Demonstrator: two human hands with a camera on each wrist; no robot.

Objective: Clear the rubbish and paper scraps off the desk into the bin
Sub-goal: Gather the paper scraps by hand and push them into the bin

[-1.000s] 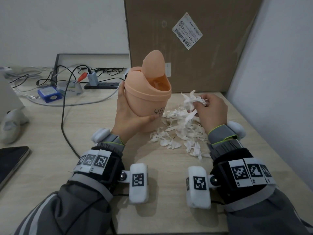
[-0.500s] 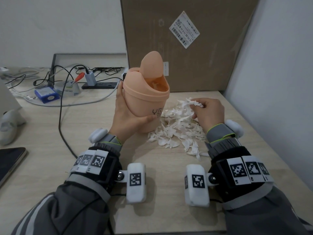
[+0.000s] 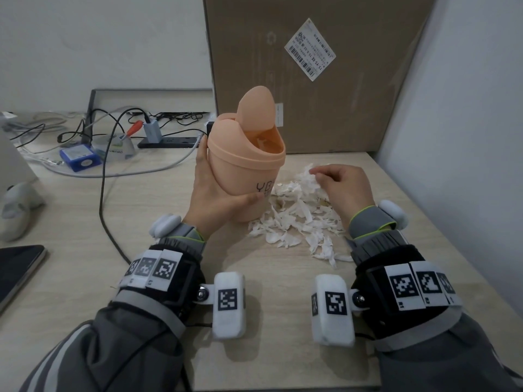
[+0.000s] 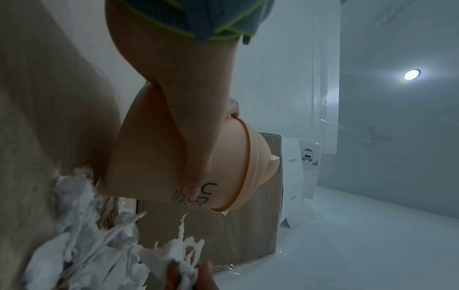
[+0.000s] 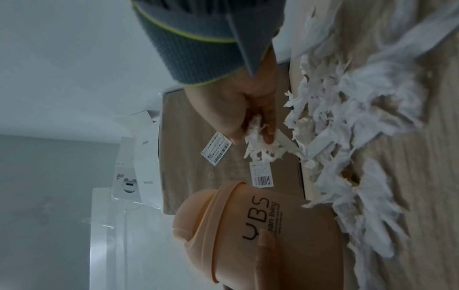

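On the desk, just right of the peach bin, your right hand has dropped back down onto the heap of paper scraps: a second ago it was raised with a tuft pinched above the pile, and now it sits low at the heap's far edge with a fresh tuft caught between thumb and fingertips, as the right wrist view shows plainly. By my reading that means you are in the middle of another gathering pass, not a drop; most of the scraps are still spread on the wood between the bin and the wall, so the job looks far from finished. A few white pieces show inside the bin's mouth, under the swing lid, which stands tipped up and leaves the opening clear on your side. Your left hand has stayed where it was, wrapped around the bin's body with the thumb across the printed lettering and the fingers behind, holding the bin leaning toward the scraps with its base down at the desk beside the pile. Your right wrist is turned palm down, knuckles up, fingers curled inward onto the paper. The tuft is small and loose, so strands may shed on the way across to the opening.
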